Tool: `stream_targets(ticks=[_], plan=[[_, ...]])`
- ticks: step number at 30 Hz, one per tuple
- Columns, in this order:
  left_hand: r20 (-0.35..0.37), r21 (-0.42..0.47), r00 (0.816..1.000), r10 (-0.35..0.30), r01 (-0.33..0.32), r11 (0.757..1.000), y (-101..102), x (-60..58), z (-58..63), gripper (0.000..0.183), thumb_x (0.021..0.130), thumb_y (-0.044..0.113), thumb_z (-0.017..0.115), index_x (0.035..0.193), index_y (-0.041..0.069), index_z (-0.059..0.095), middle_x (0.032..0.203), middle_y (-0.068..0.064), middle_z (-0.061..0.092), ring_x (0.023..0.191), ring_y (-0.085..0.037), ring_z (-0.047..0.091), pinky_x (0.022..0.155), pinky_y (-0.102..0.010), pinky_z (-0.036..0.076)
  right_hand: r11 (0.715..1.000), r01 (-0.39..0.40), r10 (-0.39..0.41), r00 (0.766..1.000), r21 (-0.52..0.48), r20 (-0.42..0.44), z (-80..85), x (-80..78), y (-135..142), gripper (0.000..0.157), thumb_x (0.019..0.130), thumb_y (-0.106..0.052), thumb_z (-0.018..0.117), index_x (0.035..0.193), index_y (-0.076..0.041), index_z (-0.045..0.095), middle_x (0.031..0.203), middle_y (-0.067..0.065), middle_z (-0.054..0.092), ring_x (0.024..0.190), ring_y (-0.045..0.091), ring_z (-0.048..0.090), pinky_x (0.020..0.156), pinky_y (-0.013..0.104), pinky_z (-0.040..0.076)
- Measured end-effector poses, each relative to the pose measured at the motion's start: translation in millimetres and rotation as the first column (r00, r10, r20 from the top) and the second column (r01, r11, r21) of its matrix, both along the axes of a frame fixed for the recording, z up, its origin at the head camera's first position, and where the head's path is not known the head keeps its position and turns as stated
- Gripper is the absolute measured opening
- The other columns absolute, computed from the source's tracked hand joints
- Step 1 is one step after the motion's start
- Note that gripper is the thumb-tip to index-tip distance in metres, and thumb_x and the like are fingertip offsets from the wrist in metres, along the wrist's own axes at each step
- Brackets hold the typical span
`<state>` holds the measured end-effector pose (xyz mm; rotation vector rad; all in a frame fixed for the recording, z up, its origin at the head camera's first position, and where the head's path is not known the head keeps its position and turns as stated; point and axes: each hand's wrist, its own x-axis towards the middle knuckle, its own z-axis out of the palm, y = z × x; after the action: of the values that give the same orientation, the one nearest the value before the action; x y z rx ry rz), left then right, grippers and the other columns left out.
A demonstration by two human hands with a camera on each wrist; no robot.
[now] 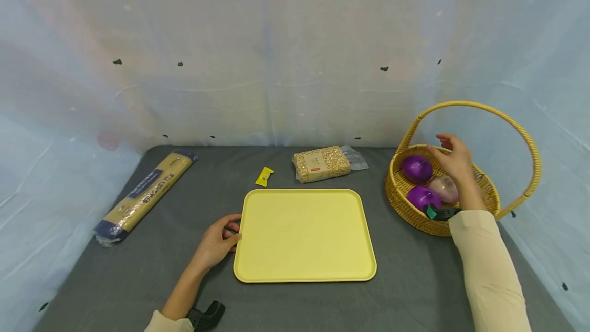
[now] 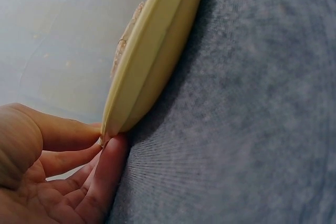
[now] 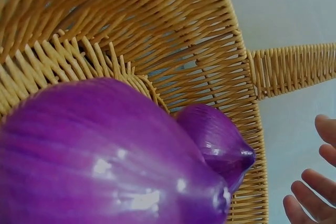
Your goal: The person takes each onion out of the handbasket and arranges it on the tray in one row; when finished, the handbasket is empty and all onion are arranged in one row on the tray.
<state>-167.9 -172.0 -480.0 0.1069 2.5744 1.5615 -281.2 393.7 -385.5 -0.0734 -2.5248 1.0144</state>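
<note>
My left hand (image 1: 216, 242) is at the left edge of a yellow rectangular tray (image 1: 304, 237). In the left wrist view, the thumb and fingers (image 2: 68, 135) pinch the tray's rim (image 2: 149, 61). Over a wicker basket (image 1: 396, 204) at the right hovers my right hand (image 1: 454, 158), its fingers apart and holding nothing. Inside the basket lie two purple onions (image 1: 417, 168) and a pale pinkish round item (image 1: 444, 189), partly covered by the right wrist. The right wrist view shows a purple onion (image 3: 105, 150) up close, with the fingers (image 3: 310, 198) beyond the basket rim.
A spaghetti pack (image 1: 147, 193) lies on the left of the dark grey table (image 1: 161, 275). Behind the tray are a small yellow wrapped piece (image 1: 264, 177) and a clear bag of beige grains (image 1: 322, 164). The tall basket handle (image 1: 530, 147) arches beside the right hand.
</note>
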Motion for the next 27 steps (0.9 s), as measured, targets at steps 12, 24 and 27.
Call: stream_targets(ticks=[12, 24, 27], plan=[[-0.012, 0.004, 1.000, -0.012, 0.012, 1.000, -0.5, -0.6, 1.4, 0.046, 0.086, -0.002, 0.062, 0.130, 0.003, 0.050, 0.097, -0.013, 0.054, 0.074, -0.017, 0.057, 0.056, -0.027, 0.052, 0.999, -0.030, 0.031, 0.999, 0.028, -0.009, -2.2, -3.7, 0.1, 0.047, 0.090, -0.020, 0.062, 0.125, 0.009, 0.049, 0.124, 0.030, 0.050, 0.114, 0.044, 0.047, 0.094, 0.046, 0.043], [-0.005, 0.020, 1.000, -0.010, 0.010, 1.000, -0.6, 1.6, 0.1, 0.046, 0.086, -0.003, 0.061, 0.130, 0.003, 0.051, 0.096, -0.013, 0.053, 0.071, -0.016, 0.057, 0.056, -0.028, 0.052, 0.995, -0.016, 0.012, 0.999, 0.094, 0.046, -9.5, -8.9, 3.8, 0.047, 0.091, -0.022, 0.060, 0.125, 0.009, 0.049, 0.122, 0.035, 0.049, 0.112, 0.049, 0.047, 0.092, 0.058, 0.037], [-0.014, 0.017, 1.000, -0.008, 0.009, 1.000, 0.0, 0.2, 0.6, 0.046, 0.085, -0.003, 0.061, 0.130, 0.002, 0.051, 0.095, -0.013, 0.053, 0.071, -0.017, 0.057, 0.055, -0.028, 0.052, 0.996, -0.022, 0.017, 0.998, 0.091, 0.061, -10.0, -9.5, 4.9, 0.048, 0.091, -0.023, 0.060, 0.125, 0.010, 0.048, 0.121, 0.036, 0.050, 0.111, 0.049, 0.048, 0.092, 0.057, 0.038]])
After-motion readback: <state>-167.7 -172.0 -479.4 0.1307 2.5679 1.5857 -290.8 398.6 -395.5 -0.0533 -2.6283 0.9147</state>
